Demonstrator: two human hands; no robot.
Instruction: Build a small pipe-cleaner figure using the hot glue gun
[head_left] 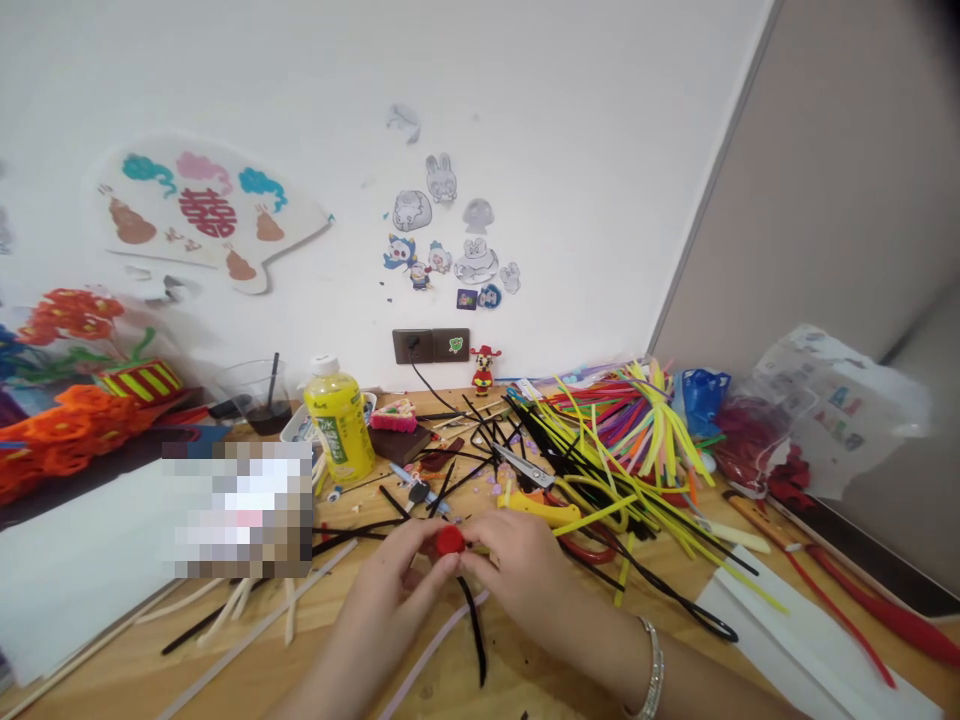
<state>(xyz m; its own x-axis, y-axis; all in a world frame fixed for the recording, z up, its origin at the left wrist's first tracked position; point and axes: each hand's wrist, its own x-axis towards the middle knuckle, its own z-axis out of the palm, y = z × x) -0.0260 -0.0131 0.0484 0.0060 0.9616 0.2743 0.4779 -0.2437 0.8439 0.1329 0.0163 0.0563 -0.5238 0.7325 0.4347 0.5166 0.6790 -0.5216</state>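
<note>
Fingertips of the left hand (394, 572) and right hand (514, 572) pressed together, pinching a small round red fuzzy bundle (450, 541) between them, above a wooden tabletop (112, 690); a black fuzzy pipe cleaner (472, 632) trailing below both hands; yellow-handled steel scissors (523, 467) just beyond the right hand; a heap of multicoloured pipe cleaners (619, 430) farther beyond.

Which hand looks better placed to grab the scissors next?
Probably the right hand: it sits closest to the yellow scissors handle. The left hand is farther off, on the red fuzzy piece.
</note>
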